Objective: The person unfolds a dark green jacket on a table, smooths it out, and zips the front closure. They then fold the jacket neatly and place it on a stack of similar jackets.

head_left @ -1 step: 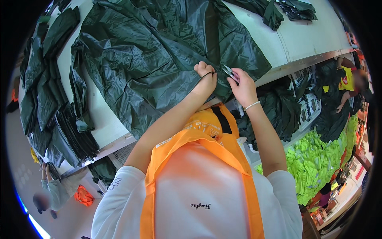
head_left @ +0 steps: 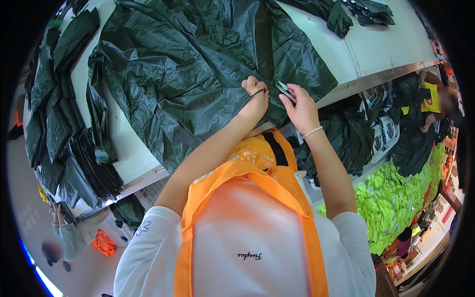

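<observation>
A large, shiny dark green garment (head_left: 168,94) of thin coated fabric lies wrinkled in front of me, partly over the near table edge. My left hand (head_left: 255,96) is closed on a bit of its cloth, and a dark band circles the wrist. Just to the right, my right hand (head_left: 301,110) grips small thread snips (head_left: 284,89), their metal tips pointing up and left, close above the fabric. Whether the blades touch the cloth or a thread, I cannot tell. A beaded bracelet is on my right wrist.
Folded dark green garments (head_left: 64,99) are stacked along the left of the white table (head_left: 131,153). More folded pieces (head_left: 368,12) lie at the far right. Below the right edge are dark garments (head_left: 346,133) and a neon yellow-green heap (head_left: 396,203). People work at far right and lower left.
My right hand and the snips have shifted very slightly left, toward my left hand. At the far right, the other person's arm has moved. The garment lies as before.
</observation>
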Available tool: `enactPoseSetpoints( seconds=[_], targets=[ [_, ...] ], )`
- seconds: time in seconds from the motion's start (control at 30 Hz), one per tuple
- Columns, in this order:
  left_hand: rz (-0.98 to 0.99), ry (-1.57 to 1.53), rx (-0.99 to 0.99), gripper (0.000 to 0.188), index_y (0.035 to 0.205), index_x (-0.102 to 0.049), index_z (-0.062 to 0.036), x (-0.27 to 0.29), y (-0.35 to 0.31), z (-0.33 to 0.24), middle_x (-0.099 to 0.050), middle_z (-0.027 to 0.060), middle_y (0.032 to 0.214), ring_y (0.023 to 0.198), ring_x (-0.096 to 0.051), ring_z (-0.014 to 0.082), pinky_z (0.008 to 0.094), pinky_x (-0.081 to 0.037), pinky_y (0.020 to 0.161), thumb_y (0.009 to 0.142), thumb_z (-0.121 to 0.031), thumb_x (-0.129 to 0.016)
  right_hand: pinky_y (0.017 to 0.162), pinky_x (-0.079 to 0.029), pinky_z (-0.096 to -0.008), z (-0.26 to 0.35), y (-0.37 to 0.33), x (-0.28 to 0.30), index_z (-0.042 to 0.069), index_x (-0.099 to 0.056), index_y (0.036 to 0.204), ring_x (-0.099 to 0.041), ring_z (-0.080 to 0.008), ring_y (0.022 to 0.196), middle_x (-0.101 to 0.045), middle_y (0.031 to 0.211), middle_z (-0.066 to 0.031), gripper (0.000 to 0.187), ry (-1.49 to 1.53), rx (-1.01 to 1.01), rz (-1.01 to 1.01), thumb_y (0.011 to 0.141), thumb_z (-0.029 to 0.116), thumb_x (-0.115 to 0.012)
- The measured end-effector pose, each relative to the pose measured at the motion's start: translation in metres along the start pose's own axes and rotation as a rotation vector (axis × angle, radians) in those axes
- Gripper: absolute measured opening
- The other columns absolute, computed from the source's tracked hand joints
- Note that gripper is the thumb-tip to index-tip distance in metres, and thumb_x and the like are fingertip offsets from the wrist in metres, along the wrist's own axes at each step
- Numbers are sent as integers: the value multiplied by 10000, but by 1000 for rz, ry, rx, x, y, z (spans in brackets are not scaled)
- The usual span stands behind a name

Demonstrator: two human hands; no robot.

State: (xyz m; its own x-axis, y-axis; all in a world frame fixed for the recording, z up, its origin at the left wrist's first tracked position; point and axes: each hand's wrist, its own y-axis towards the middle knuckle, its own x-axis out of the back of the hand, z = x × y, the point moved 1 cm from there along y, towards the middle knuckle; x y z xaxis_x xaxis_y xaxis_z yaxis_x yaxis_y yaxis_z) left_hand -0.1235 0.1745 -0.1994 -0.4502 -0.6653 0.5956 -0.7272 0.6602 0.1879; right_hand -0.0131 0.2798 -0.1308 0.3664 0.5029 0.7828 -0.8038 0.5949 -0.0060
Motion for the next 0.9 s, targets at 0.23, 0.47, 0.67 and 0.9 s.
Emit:
enactPoseSetpoints(
  seconds=[0.23,0.47,0.67,0.9],
  targets=[
    [8,-96,-32,97,714,-589,-76,5,1,3,-537,107,880,887,-496,320,400,-394,794,682,-39,-673,654,-467,-371,4,0,-8,100,-574,998,-577,-253,769,-569,801,-62,212,-367,205,17,825,207,-637],
    [42,-187,60,87,707,-587,-48,12,4,0,-566,125,871,878,-530,309,390,-416,804,701,-52,-674,646,-448,-364,-1,5,-15,115,-576,1003,-565,-242,772,-551,795,-52,207,-407,281,3,833,222,-622],
    [52,-222,86,97,706,-588,-24,11,7,6,-572,131,832,843,-545,305,378,-434,774,701,-49,-681,646,-444,-362,-3,5,-12,113,-588,997,-566,-238,775,-554,787,-49,198,-364,298,9,838,226,-616],
    [31,-229,89,100,692,-591,-25,8,6,7,-582,124,809,828,-557,298,381,-440,761,683,-40,-690,626,-453,-359,-4,7,-14,110,-593,987,-572,-236,746,-553,766,-49,188,-380,306,7,844,231,-607]
  ],
)
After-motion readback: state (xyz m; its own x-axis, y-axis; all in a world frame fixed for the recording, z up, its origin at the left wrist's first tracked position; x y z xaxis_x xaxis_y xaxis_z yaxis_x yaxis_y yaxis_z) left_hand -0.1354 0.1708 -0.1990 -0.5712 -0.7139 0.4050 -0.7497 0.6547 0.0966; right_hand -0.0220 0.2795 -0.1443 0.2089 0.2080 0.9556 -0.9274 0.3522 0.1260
